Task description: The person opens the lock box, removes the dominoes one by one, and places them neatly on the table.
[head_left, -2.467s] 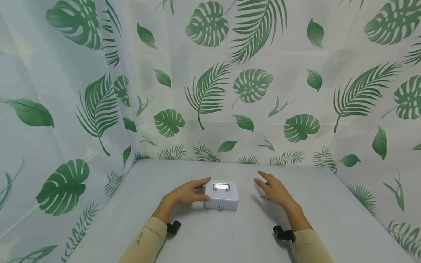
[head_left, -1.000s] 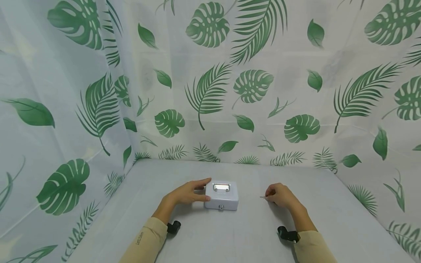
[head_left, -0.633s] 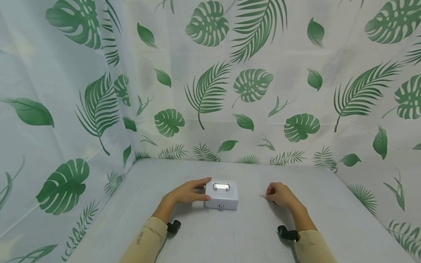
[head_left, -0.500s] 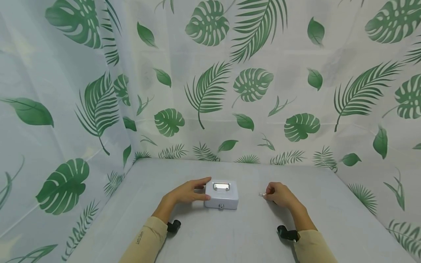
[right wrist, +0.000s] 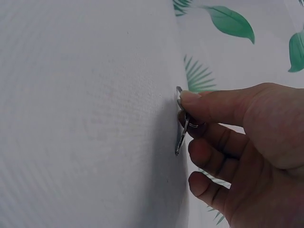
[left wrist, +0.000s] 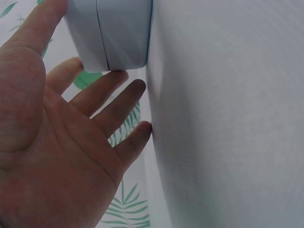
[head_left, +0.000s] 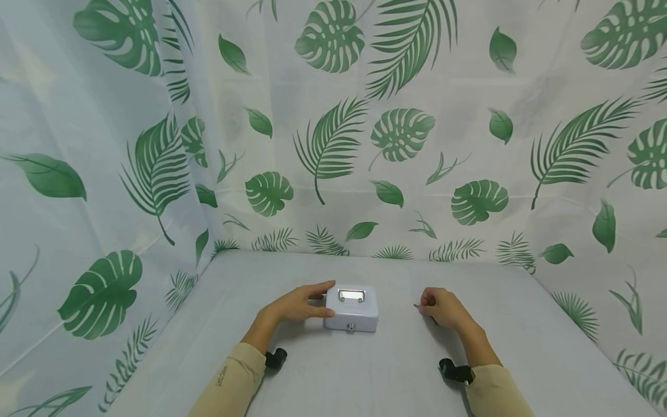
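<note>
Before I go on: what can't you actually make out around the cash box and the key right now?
- Key: its shape, half covered by the right hand; a speck in the head view.
- Cash box lock: too small to read in the head view.
- Left hand: the box is cut off by the left wrist view's top edge.

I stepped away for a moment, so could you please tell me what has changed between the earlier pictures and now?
The right hand, open above the table before, came down, curled its fingers and pinched a small metal key, which it now lifts slightly off the cloth. The left hand stayed against the left side of the white box, which did not move.
</note>
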`<action>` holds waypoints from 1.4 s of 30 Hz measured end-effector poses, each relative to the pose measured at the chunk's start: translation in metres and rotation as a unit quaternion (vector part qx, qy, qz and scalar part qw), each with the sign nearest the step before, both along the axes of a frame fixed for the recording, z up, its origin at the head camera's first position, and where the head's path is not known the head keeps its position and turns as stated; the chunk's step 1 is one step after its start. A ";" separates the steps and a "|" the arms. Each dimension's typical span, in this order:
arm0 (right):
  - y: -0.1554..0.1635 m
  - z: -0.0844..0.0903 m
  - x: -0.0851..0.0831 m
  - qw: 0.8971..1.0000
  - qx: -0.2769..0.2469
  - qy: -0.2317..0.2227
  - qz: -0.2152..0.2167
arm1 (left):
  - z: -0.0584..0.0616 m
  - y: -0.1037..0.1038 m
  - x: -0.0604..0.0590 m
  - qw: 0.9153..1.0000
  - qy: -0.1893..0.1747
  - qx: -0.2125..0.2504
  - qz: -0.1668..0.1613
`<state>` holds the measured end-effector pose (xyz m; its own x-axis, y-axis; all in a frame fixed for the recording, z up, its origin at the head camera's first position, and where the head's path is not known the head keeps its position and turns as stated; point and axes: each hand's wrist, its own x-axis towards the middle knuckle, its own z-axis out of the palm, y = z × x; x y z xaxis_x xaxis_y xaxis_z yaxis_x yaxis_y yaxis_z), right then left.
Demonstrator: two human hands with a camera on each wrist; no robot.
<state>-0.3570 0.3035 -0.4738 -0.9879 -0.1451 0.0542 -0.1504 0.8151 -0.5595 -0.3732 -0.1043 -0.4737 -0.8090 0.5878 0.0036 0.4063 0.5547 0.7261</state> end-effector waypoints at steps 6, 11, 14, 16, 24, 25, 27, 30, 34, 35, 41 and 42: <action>0.000 -0.003 -0.001 1.000 0.000 0.013 0.013 | -0.001 0.000 -0.001 1.000 -0.001 0.000 -0.005; -0.001 -0.005 -0.003 1.000 -0.005 0.020 0.012 | -0.003 0.000 -0.002 1.000 -0.001 0.002 -0.002; -0.001 -0.004 -0.003 1.000 -0.014 0.016 0.014 | -0.003 0.000 -0.002 1.000 -0.002 0.003 0.001; -0.001 -0.004 -0.002 1.000 -0.019 0.014 0.015 | -0.003 0.000 -0.001 1.000 -0.003 0.003 0.002; -0.003 -0.001 -0.004 0.999 -0.019 0.035 0.022 | -0.002 0.000 0.000 1.000 -0.003 -0.001 0.003; -0.003 0.000 -0.005 0.999 -0.021 0.041 0.023 | -0.002 0.000 -0.001 1.000 -0.003 -0.001 0.003; -0.004 0.002 -0.006 0.998 -0.025 0.050 0.032 | -0.001 0.000 -0.001 1.000 -0.005 0.000 0.003; -0.006 0.005 -0.006 0.997 -0.035 0.056 0.041 | 0.000 0.000 -0.001 1.000 -0.005 0.003 0.000; -0.009 0.009 -0.005 0.995 -0.046 0.071 0.051 | 0.001 0.000 0.000 1.000 -0.004 0.009 -0.006; -0.010 0.010 -0.004 0.994 -0.050 0.077 0.052 | 0.001 0.000 0.000 1.000 -0.005 0.009 -0.007; -0.017 0.020 0.001 0.990 -0.068 0.109 0.053 | 0.002 0.000 0.000 1.000 -0.007 0.014 -0.008; -0.019 0.021 0.002 0.990 -0.069 0.112 0.054 | 0.002 -0.001 0.001 1.000 -0.008 0.014 -0.008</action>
